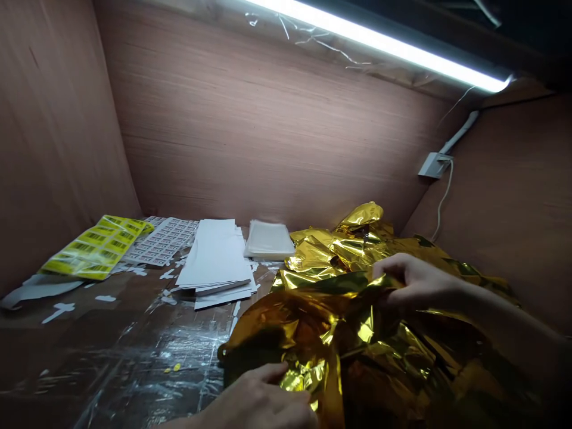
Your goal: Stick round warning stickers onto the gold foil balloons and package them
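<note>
A: Hands, on my feed?
B: I see the right hand (409, 280) pinching gold foil (357, 325). Left hand (259, 396) touches its near part; whether gripping, I cannot tell.
A: Foil position?
B: Right side, near to far; white card stack (214, 253) farther left.

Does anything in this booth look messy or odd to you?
Yes, a little: white scraps lie strewn over the tabletop, like torn litter. The stack of white sheets is uneven, its edges out of line. Loose strands by the light tube look untidy. The gold foil is crumpled, though that may be normal.
</note>
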{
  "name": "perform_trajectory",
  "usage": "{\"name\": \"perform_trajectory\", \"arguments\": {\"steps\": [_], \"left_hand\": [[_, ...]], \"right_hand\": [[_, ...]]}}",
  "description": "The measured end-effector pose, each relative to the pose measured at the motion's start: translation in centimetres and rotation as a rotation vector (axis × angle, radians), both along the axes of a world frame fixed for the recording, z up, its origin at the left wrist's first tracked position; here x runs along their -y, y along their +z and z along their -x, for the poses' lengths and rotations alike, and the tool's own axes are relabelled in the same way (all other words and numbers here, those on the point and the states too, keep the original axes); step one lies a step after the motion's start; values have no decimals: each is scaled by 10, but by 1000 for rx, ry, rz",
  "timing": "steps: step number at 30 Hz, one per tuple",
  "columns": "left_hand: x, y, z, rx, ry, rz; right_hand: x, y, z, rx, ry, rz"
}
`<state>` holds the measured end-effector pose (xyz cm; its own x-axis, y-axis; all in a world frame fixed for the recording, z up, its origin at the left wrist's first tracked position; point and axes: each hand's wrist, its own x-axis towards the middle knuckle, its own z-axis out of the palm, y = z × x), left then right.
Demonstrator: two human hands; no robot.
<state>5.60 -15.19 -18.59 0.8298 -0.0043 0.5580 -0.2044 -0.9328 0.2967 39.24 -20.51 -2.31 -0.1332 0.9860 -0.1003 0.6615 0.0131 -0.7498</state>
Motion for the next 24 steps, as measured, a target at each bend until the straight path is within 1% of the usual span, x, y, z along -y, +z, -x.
{"name": "perform_trajectory", "arguments": {"steps": [2, 3, 5, 7, 9, 11, 13, 15, 16, 17, 18, 19, 20, 21, 24], "left_hand": [[-3, 11, 3, -64, 90, 22], [-4, 15, 3, -82, 111, 40], [-6, 20, 4, -72, 133, 75], [-6, 21, 5, -60, 186, 108], [-5, 22, 6, -30, 250, 135], [-4, 25, 7, 8, 316, 197], [-4, 31, 7, 47, 403, 346], [-5, 38, 7, 79, 498, 552], [-5, 41, 6, 95, 508, 655], [-6, 43, 6, 99, 482, 745], [-7, 43, 6, 78, 431, 814], [-8, 42, 6, 37, 377, 847], [-9, 39, 6, -10, 347, 836], [-10, 35, 6, -55, 352, 785], [-13, 22, 6, -106, 510, 548]], "right_hand": [[10, 15, -25, -19, -110, 29], [14, 19, -35, -27, -161, 45], [22, 20, -51, -57, -245, 59], [27, 11, -61, -102, -291, 19], [28, -2, -67, -148, -332, -43], [26, -16, -71, -177, -368, -111], [21, -29, -72, -189, -408, -159], [13, -41, -73, -177, -449, -182], [8, -47, -73, -159, -466, -187], [3, -52, -73, -133, -479, -192], [-1, -57, -73, -99, -487, -201], [-6, -62, -74, -55, -491, -216], [-10, -67, -75, -5, -494, -239], [-14, -71, -76, 52, -501, -268], [-21, -81, -81, 224, -541, -353]]}}
